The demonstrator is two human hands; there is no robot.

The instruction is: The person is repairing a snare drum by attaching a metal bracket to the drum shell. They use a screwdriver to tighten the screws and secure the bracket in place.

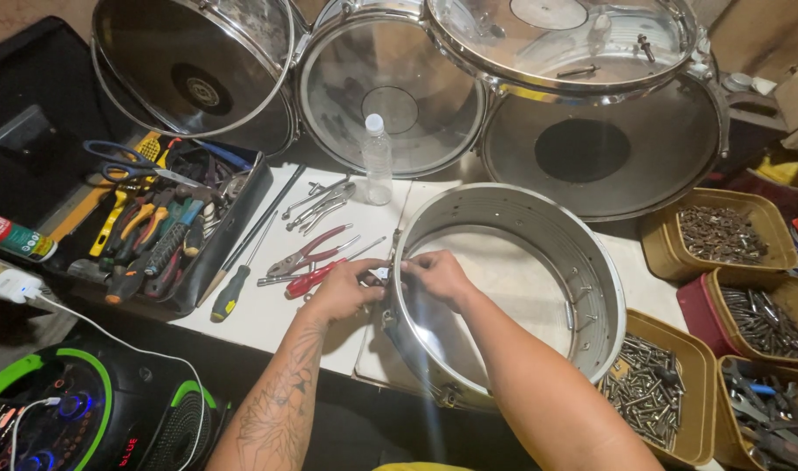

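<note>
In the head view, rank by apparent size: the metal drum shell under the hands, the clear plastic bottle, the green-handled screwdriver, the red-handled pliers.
1. Metal drum shell, largest by far.
2. Green-handled screwdriver.
3. Red-handled pliers and clear plastic bottle: look alike; not ranked.

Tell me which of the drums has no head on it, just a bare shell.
The metal drum shell lying on the white board under both hands; you see through it, while the drums behind have heads.

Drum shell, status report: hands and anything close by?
Left hand outside drum shell wall, right hand inside, both at rim. Red pliers beside left hand.
</note>
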